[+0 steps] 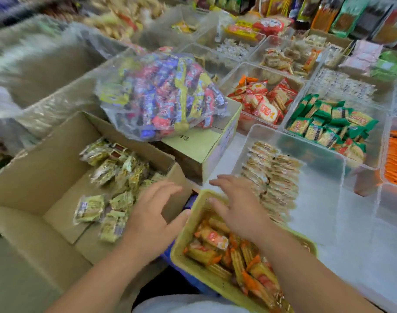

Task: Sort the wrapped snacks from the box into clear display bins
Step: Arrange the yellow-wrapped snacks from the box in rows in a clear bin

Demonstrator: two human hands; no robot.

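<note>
Cardboard box (23, 172) at 9 o'clock held loose green snacks (116, 170), unsorted. Bin (324, 199) at 3 o'clock had one row in, lots of room left. Our left hand (152, 218) and right hand (240, 206) hovered near 6, fingers spread, empty. We judged sorting partway.

Yellow basket (188, 224), brown box (35, 168), green pkts (328, 123), orange pkts (396, 163).
</note>
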